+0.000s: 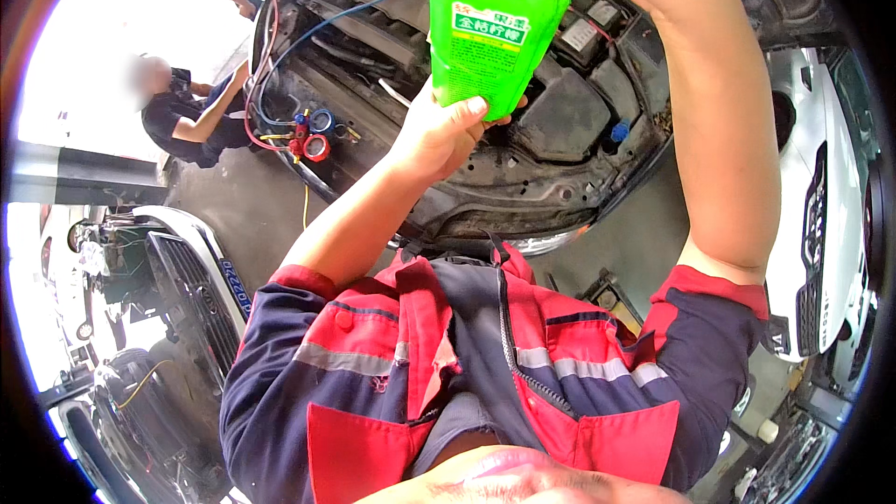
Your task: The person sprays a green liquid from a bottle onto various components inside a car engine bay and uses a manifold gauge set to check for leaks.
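My left hand [457, 131] is wrapped round the lower part of a bright green plastic bottle [499, 47], with the thumb across its front. The bottle has a printed label, is held up high, and its top runs out of the head view at the upper edge. My right forearm [719, 103] reaches up on the right and bends toward the bottle's top; the right hand itself lies beyond the upper edge. Below and behind the bottle is an open car engine bay [523, 168].
A red and blue manifold gauge set [313, 133] with blue and red hoses hangs at the engine bay's left edge. Further left, a person in dark clothes [191, 112] leans toward the car; another person stands beyond. A car front with a grille [187, 289] is left, a white car [803, 224] right.
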The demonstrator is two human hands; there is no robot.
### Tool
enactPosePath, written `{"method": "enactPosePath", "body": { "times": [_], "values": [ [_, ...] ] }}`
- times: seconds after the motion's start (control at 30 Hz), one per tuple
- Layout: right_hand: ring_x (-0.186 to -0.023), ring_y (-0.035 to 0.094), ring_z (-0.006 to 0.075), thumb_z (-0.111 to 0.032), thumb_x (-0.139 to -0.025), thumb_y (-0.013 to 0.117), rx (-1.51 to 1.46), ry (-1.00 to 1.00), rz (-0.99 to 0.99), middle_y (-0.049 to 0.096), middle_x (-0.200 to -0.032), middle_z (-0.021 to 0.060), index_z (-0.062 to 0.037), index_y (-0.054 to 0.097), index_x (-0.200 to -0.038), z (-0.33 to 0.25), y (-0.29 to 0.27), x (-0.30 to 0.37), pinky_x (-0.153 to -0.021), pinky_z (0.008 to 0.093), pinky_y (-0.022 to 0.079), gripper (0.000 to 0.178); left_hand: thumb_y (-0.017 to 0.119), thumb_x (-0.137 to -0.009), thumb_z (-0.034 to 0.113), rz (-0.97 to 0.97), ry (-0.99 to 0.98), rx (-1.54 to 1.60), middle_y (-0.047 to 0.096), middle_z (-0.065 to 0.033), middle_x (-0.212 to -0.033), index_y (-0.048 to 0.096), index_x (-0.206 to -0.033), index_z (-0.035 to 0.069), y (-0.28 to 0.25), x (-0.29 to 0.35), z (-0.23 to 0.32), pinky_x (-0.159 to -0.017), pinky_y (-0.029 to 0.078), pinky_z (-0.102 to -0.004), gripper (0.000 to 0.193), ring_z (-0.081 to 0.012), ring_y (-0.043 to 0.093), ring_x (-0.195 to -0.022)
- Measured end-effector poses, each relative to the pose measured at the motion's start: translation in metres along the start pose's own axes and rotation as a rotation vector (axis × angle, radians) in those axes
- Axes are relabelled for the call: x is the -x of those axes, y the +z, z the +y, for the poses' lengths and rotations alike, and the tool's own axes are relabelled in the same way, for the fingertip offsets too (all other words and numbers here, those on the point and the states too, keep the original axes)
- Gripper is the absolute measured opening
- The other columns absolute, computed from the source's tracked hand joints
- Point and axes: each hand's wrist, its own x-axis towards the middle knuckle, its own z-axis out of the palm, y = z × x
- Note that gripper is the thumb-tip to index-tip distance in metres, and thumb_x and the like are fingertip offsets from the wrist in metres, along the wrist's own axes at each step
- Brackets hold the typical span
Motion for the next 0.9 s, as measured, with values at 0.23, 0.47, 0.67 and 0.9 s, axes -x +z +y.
{"method": "enactPosePath", "body": {
  "times": [0.23, 0.47, 0.67, 0.9],
  "values": [
    [-0.065, 0.063, 0.0158, -0.024, -0.084, 0.064, 0.231, -0.310, -0.062, 0.066, -0.072, 0.0074, 0.0041, 0.067, -0.084, -0.027, -0.001, -0.001, -0.061, 0.0338, 0.047, 0.029, 0.081, -0.085, 0.026, -0.005, 0.116, -0.040, 0.063, -0.0121, -0.130, 0.049, -0.139, 0.003, 0.008, -0.002, 0.019, -0.096, 0.049, -0.0361, 0.067, -0.0246, 0.062, -0.114],
    [-0.091, 0.067, 0.0232, -0.030, -0.084, 0.075, -0.576, -0.232, 0.040, 0.069, -0.106, 0.0130, -0.0056, 0.062, -0.127, 0.044, 0.026, 0.027, -0.084, 0.0307, 0.052, 0.051, 0.078, -0.088, 0.007, 0.133, -0.064, -0.376, 0.048, -0.0065, -0.145, 0.028, -0.153, 0.003, -0.013, 0.011, -0.016, -0.113, 0.039, -0.0378, 0.083, -0.0190, 0.046, -0.134],
    [-0.124, 0.060, 0.0320, -0.021, -0.096, 0.056, -0.224, -0.057, -0.042, 0.059, -0.134, 0.0259, 0.0112, 0.043, -0.142, 0.159, 0.064, 0.161, -0.109, 0.0441, 0.044, 0.058, 0.066, -0.084, 0.002, 0.174, -0.527, -0.178, 0.053, -0.0091, -0.141, 0.039, -0.147, -0.001, -0.063, 0.076, -0.111, -0.110, 0.040, -0.0355, 0.069, -0.0194, 0.051, -0.130],
    [-0.119, 0.060, 0.0348, -0.005, -0.081, 0.055, -0.233, 0.486, 0.004, 0.061, -0.128, 0.0210, 0.0044, 0.055, -0.130, 0.246, 0.147, 0.287, -0.105, 0.0407, 0.046, 0.050, 0.078, -0.073, 0.012, -0.171, -0.470, -0.906, 0.027, -0.0276, -0.156, 0.020, -0.155, -0.007, -0.121, 0.140, -0.195, -0.120, 0.029, -0.0420, 0.102, -0.0386, 0.031, -0.147]
  ]
}}
